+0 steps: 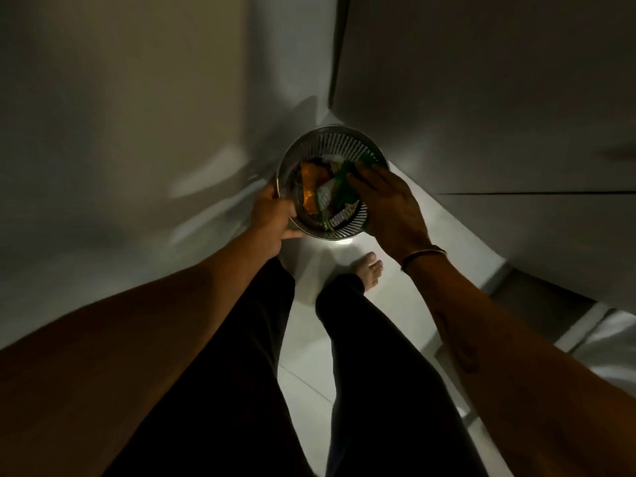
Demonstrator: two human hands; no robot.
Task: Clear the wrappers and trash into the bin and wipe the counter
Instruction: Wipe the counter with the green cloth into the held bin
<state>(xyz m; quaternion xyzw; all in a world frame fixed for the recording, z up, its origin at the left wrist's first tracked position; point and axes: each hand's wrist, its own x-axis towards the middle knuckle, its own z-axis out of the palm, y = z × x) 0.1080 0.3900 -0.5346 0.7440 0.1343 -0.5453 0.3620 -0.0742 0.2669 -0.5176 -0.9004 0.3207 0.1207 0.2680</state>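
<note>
A round perforated metal bin stands on the floor in a corner, seen from above. Inside lie an orange wrapper, a green wrapper and a silvery one. My left hand grips the bin's near-left rim. My right hand lies palm down over the bin's right side, its fingers pressing on the green wrapper. The scene is dim and slightly blurred.
Pale walls or cabinet fronts close in on the left and right of the bin. A white tiled floor runs toward me. My legs in dark trousers and a bare foot stand just before the bin.
</note>
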